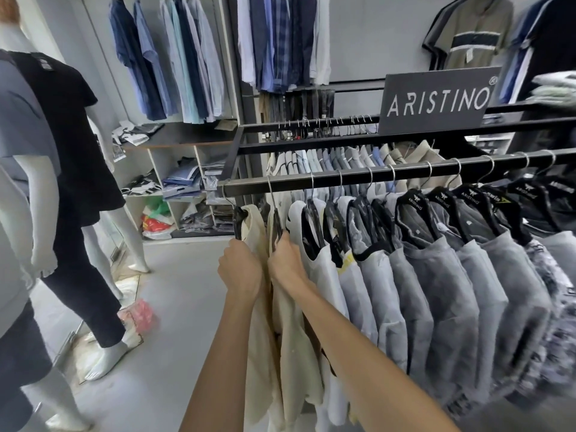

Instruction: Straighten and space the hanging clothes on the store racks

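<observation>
At the left end of the black rail [411, 167], the left hand [241, 269] was curled round the shoulder of the end cream shirt [254, 222]. Just beside it, the right hand [286, 263] gripped what looked like the black hanger [276, 229] of the second cream shirt [293, 322]. Grey T-shirts [436, 275] hung along the rail to the right.

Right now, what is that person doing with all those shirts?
A person is tidying shirts on a shop rail. The left hand grips the first cream shirt at the rail's end. The right hand grips the second cream shirt right beside it. Those two hang close together. The grey shirts further along hang in a row on black hangers.
</observation>
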